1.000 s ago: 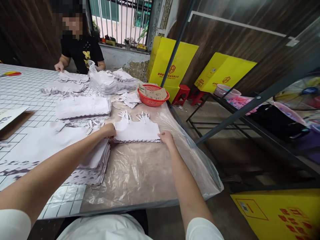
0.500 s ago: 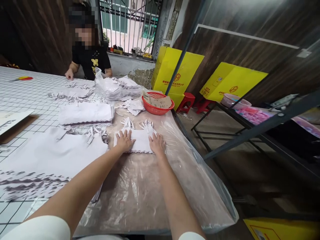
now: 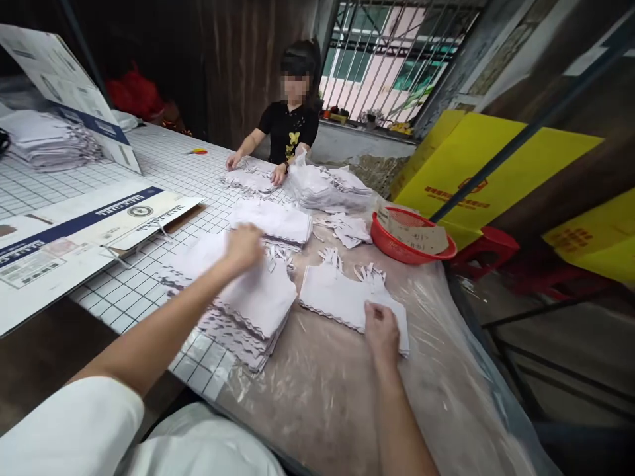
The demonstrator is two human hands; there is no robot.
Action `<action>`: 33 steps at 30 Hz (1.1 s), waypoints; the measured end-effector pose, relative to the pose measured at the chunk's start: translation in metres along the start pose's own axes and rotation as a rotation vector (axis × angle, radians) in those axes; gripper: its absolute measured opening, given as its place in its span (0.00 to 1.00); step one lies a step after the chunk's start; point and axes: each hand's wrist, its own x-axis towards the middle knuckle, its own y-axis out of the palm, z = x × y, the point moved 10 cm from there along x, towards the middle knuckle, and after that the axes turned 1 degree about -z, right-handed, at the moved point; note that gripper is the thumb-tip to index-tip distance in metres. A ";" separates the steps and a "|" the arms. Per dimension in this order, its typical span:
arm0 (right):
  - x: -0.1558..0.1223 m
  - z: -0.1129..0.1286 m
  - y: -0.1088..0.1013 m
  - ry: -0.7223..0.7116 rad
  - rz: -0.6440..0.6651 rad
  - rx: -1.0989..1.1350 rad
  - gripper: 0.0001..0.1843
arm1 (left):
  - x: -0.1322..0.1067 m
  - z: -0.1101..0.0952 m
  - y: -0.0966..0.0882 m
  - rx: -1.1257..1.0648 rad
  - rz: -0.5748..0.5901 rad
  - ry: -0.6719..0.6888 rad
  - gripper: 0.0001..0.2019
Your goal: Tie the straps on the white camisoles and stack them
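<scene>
My right hand [image 3: 381,328] lies flat with fingers stretched on a small stack of white cut pieces with fringed tops [image 3: 342,296], which rests on clear plastic sheeting [image 3: 347,396]. My left hand [image 3: 244,245] is over a taller, wider stack of white pieces [image 3: 248,304] to the left; it is smeared by motion and its fingers are unclear. Both of my sleeves are white.
A person in black across the table handles white pieces [image 3: 251,180]. Another white stack [image 3: 272,220] and a bagged pile [image 3: 325,188] lie beyond. A red basket [image 3: 414,239] sits right of them. Flat cardboard [image 3: 74,231] covers the gridded table at left. Yellow boxes [image 3: 496,165] stand at right.
My left hand left the small stack and moved left onto the taller stack. My right hand stays on the small stack. My head turned left, bringing the cardboard into view.
</scene>
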 end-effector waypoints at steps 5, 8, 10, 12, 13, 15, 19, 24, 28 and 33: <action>-0.108 0.071 0.085 0.086 0.524 0.542 0.32 | -0.046 0.169 -0.030 -0.014 -0.138 -0.405 0.18; -0.138 0.095 0.109 0.119 0.560 0.622 0.30 | -0.059 0.188 -0.015 -0.136 -0.130 -0.400 0.09; -0.142 0.100 0.115 0.138 0.540 0.635 0.29 | -0.062 0.188 -0.011 -0.248 -0.157 -0.392 0.07; -0.141 0.102 0.118 0.162 0.544 0.657 0.29 | -0.062 0.189 -0.011 -0.329 -0.176 -0.398 0.07; -0.140 0.103 0.118 0.170 0.547 0.665 0.28 | -0.063 0.191 -0.012 -0.357 -0.182 -0.405 0.06; -0.138 0.105 0.115 0.168 0.535 0.670 0.28 | -0.065 0.197 -0.014 -0.407 -0.198 -0.420 0.04; -0.140 0.109 0.102 0.132 0.470 0.666 0.25 | -0.071 0.203 -0.019 -0.435 -0.251 -0.431 0.02; -0.155 0.107 0.095 0.215 0.496 0.764 0.24 | -0.078 0.202 -0.022 -0.495 -0.297 -0.412 0.04; -0.183 0.098 0.108 0.490 0.660 0.935 0.24 | -0.086 0.203 -0.010 -0.619 -0.257 -0.428 0.14; -0.205 0.091 0.115 0.665 0.767 1.043 0.24 | -0.103 0.206 0.016 -0.863 -0.111 -0.431 0.23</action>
